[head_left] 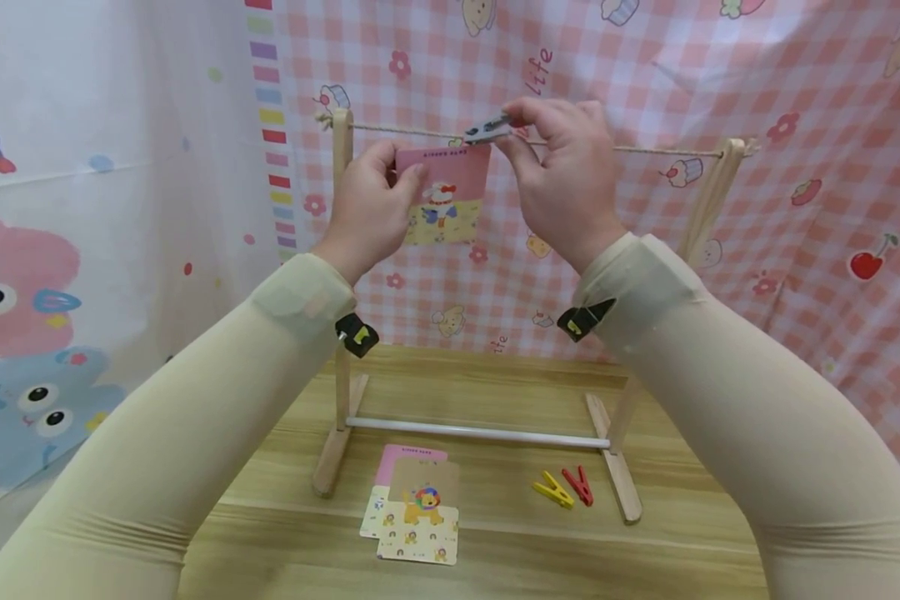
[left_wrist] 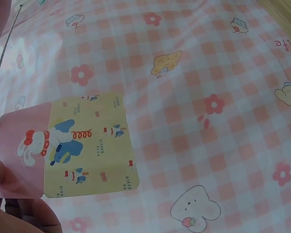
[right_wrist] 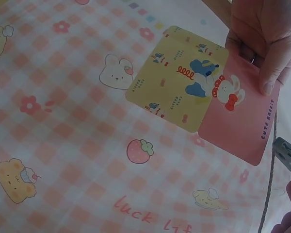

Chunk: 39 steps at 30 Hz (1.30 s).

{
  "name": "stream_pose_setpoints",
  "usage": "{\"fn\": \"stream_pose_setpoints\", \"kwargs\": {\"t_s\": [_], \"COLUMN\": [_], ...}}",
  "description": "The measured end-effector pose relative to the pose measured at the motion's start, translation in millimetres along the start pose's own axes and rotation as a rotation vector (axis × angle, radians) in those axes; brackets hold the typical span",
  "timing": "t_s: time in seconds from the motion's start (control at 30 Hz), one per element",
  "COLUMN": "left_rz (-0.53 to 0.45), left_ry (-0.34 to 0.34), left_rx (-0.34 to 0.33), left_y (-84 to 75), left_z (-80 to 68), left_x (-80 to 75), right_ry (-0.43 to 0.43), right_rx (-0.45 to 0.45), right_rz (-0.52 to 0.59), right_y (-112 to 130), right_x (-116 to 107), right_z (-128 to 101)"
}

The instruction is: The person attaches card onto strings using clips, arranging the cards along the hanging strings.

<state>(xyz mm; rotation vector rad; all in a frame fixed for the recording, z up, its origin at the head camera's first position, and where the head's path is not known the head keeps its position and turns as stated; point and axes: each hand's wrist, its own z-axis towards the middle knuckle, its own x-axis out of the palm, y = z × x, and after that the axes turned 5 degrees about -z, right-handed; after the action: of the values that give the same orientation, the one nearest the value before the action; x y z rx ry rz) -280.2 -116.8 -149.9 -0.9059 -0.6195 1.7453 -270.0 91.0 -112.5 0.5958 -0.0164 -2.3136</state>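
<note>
The wooden surface (head_left: 495, 542) carries a wooden rack (head_left: 340, 417), picture cards (head_left: 414, 510) at 6 o'clock, and yellow (head_left: 552, 490) and red pegs (head_left: 579, 485) at 4 o'clock.

Stood on the wooden surface (head_left: 667, 567): a pale wooden two-post drying rack (head_left: 341, 275), with a thin twine string (head_left: 645, 150) stretched between the post tops and a white crossbar (head_left: 480, 432) low between the feet. Hung behind it all: a pink checked cartoon-print cloth (head_left: 795, 75). Held up against the string, nearer the left post: a pink-and-yellow picture card (head_left: 444, 196), left hand (head_left: 367, 208) at its left edge, right hand (head_left: 562, 179) to its right, a grey clothes peg (head_left: 487, 128) above its top edge. Lay in front of the crossbar: a small stack of printed cards (head_left: 416, 517) to the left, a yellow peg (head_left: 552, 490) and a red peg (head_left: 579, 485) side by side to the right.
</note>
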Motion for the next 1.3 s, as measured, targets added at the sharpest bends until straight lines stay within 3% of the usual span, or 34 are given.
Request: {"fn": "stream_pose_setpoints", "kwargs": {"t_s": [0.53, 1.1, 1.3], "left_rz": [0.003, 0.021, 0.019], "left_ry": [-0.012, -0.009, 0.002], "left_rx": [-0.003, 0.013, 0.024], "left_y": [1.6, 5.6, 6.9], "left_z": [0.9, -1.2, -1.7], "left_x": [0.7, 1.8, 2.2], "right_ry": [0.121, 0.147, 0.173], "right_rx": [0.063, -0.044, -0.038], "right_rz": [-0.066, -0.077, -0.097], "right_y": [9.0, 7.9, 9.2], "right_x": [4.1, 12.6, 13.4], "right_z": [4.7, 2.5, 1.8]}}
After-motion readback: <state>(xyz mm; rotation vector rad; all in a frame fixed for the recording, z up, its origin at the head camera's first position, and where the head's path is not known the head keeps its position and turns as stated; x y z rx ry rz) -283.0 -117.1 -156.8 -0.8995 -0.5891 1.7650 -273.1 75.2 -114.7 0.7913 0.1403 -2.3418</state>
